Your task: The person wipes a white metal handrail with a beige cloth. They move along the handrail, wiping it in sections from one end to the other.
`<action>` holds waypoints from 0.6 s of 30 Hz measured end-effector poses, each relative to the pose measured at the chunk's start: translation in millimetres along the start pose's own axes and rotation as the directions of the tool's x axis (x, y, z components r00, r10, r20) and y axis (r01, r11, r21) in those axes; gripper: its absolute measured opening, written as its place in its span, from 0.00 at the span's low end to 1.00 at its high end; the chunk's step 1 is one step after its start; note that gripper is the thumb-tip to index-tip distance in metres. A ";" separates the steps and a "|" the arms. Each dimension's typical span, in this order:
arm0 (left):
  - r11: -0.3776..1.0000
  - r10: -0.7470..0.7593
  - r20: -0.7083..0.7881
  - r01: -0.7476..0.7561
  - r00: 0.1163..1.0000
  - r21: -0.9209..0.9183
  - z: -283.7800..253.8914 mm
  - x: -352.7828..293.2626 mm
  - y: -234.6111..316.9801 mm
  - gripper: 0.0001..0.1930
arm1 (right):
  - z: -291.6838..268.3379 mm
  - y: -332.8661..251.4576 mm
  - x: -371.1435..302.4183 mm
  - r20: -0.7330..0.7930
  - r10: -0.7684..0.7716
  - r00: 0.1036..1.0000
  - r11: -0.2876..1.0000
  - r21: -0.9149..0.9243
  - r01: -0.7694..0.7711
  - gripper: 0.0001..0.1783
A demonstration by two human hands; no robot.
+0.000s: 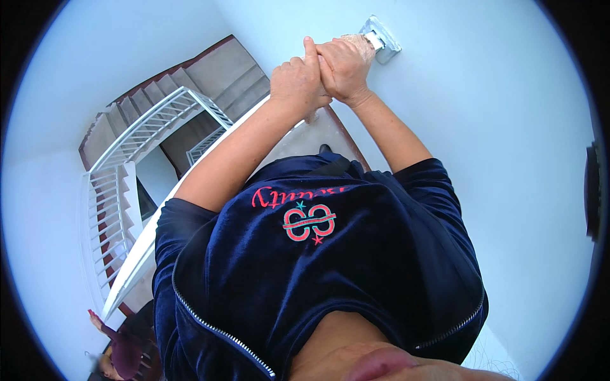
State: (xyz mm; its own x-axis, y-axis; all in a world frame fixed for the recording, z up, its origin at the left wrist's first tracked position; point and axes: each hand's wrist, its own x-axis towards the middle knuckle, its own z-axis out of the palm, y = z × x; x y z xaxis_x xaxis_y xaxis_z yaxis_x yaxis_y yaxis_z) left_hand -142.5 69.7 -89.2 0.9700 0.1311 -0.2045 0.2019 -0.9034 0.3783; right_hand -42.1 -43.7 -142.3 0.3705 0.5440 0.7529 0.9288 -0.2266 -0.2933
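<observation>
Both of my hands are raised together in front of me, close to the wall. My right hand (344, 68) is closed around a tan, wrinkled-looking thing (359, 44), whose upper end shows beyond the knuckles. Pressed against it, my left hand (297, 81) has its fingers curled, with one finger pointing up. A similar tan bit (311, 117) shows below the hands; whether it is the same piece is hidden. Just past my right hand, a grey fixture (384, 44) with a white block in it sits on the wall.
A pale wall (495, 127) stretches along my right. To the left, a white railing (136, 136) borders a stairwell with grey steps (168, 86). Another person (127, 355) in dark red is at the lower left. A dark object (592, 190) stands at the right edge.
</observation>
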 end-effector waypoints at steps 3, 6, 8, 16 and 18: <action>0.986 0.105 -0.182 -0.079 0.978 0.144 8.5 15.1 13.1 0.64 | -10.7 29.9 -1.3 -0.016 -0.041 0.999 0.999 -0.010 0.041 0.11; 0.938 0.241 -0.323 -0.134 0.915 0.321 31.4 43.2 32.8 0.67 | -21.6 62.4 -15.0 0.023 -0.004 1.000 0.999 -0.037 0.005 0.12; 0.968 0.137 -0.232 -0.080 0.963 0.239 37.4 61.3 43.9 0.70 | -25.5 78.7 -16.6 0.078 0.005 0.997 0.998 -0.061 0.000 0.14; 0.984 0.005 -0.044 0.002 0.999 0.177 28.5 62.2 51.4 0.49 | -83.0 73.6 -4.1 0.499 0.045 0.865 0.968 -0.236 0.086 0.32; 0.988 -0.019 -0.014 0.021 1.000 0.153 28.6 61.9 50.4 0.45 | -84.1 68.3 1.1 0.594 -0.001 0.805 0.946 -0.259 0.193 0.37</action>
State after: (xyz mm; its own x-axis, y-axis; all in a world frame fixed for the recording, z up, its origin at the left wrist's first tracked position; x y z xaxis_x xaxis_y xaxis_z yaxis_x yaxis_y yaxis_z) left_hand -76.1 20.6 -108.7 0.9678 0.1542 -0.1991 0.1993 -0.9523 0.2311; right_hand 20.8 -126.5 -112.0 0.3035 0.9177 0.2563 0.9475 -0.3191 0.0206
